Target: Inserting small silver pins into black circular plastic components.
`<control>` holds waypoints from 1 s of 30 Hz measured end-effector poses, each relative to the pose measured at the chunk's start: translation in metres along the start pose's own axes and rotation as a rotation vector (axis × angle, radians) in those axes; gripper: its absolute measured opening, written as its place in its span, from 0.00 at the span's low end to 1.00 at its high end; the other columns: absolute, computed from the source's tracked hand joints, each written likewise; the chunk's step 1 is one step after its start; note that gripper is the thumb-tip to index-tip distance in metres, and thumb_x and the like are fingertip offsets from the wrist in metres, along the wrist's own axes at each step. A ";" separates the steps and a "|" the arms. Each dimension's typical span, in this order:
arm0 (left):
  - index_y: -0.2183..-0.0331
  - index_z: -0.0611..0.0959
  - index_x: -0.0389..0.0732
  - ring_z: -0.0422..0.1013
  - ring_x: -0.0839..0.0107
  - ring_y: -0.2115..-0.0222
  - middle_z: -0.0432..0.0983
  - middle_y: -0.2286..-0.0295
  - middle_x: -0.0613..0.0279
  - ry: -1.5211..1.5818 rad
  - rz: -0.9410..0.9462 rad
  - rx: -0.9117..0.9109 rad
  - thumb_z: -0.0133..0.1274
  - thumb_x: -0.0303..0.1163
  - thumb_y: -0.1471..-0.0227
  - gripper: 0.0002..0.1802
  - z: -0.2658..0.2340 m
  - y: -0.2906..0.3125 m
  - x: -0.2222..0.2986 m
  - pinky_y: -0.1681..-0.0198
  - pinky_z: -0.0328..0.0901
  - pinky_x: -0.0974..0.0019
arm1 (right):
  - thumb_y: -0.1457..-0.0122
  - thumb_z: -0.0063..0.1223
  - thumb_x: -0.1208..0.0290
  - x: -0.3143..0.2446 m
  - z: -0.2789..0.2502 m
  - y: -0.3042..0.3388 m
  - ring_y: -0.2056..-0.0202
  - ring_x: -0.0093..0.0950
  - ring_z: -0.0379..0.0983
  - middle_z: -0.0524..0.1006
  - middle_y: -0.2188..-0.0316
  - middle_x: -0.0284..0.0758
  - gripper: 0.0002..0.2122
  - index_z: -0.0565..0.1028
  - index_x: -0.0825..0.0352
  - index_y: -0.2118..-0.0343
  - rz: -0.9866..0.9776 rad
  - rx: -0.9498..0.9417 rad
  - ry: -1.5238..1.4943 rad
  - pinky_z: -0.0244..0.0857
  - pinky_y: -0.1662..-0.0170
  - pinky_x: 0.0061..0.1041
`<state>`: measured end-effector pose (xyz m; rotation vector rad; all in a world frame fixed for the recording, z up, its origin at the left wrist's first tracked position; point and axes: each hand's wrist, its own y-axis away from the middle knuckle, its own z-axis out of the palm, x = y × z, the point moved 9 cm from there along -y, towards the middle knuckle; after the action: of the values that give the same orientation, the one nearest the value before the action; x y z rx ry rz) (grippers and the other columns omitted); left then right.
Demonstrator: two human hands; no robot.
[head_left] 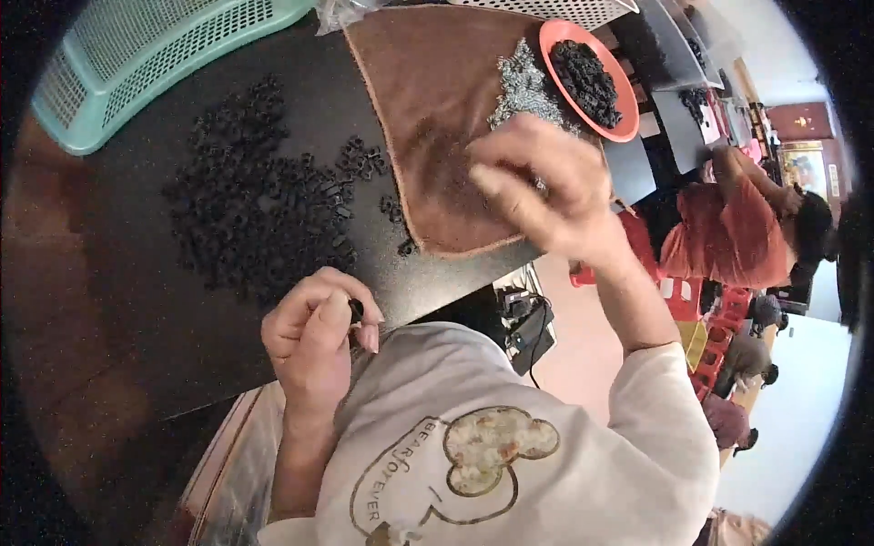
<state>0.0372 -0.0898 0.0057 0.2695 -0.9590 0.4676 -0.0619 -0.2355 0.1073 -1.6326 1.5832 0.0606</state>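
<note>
Between the thumb and fingers of my left hand (pixel 314 341) is a small black plastic part (pixel 355 310), at the table's near edge. A large heap of similar black parts (pixel 264 196) lies spread on the dark table just beyond that hand. My right hand (pixel 551 182) is over the brown cloth (pixel 423 118), its fingers curled and the thumb close to the index finger. Motion blurs it, and whatever the fingertips may hold cannot be made out. Beyond it, a pile of small silver metal pieces (pixel 523 86) rests on the cloth.
An orange plate (pixel 626 118) full of small black pieces stands at the cloth's far right. A green plastic basket (pixel 173 68) sits at the far left, and a white perforated tray (pixel 564 9) at the back. Another person (pixel 737 227) sits to the right.
</note>
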 end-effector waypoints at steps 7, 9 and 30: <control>0.71 0.73 0.33 0.66 0.75 0.80 0.74 0.72 0.50 0.032 -0.048 -0.023 0.41 0.30 0.37 0.13 0.000 -0.002 -0.008 0.78 0.65 0.73 | 0.44 0.55 0.74 0.080 -0.058 0.031 0.70 0.41 0.73 0.74 0.73 0.43 0.06 0.75 0.71 0.66 0.461 -0.116 0.347 0.67 0.65 0.34; 0.71 0.73 0.33 0.66 0.76 0.80 0.74 0.72 0.50 0.051 -0.064 -0.012 0.41 0.30 0.36 0.13 -0.001 -0.002 -0.010 0.78 0.65 0.74 | 0.44 0.55 0.74 0.079 -0.054 0.030 0.70 0.42 0.73 0.73 0.73 0.42 0.06 0.75 0.70 0.66 0.414 -0.183 0.437 0.67 0.66 0.36; 0.72 0.73 0.34 0.66 0.76 0.80 0.74 0.71 0.50 0.018 -0.037 -0.029 0.42 0.31 0.37 0.14 0.000 -0.003 -0.012 0.77 0.65 0.73 | 0.48 0.53 0.73 0.076 -0.014 0.029 0.67 0.44 0.75 0.72 0.69 0.42 0.07 0.73 0.68 0.67 0.319 -0.389 0.637 0.70 0.66 0.39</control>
<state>0.0328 -0.0959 -0.0041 0.2556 -0.9411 0.4210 -0.0783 -0.3007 0.0588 -1.7745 2.4377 0.0158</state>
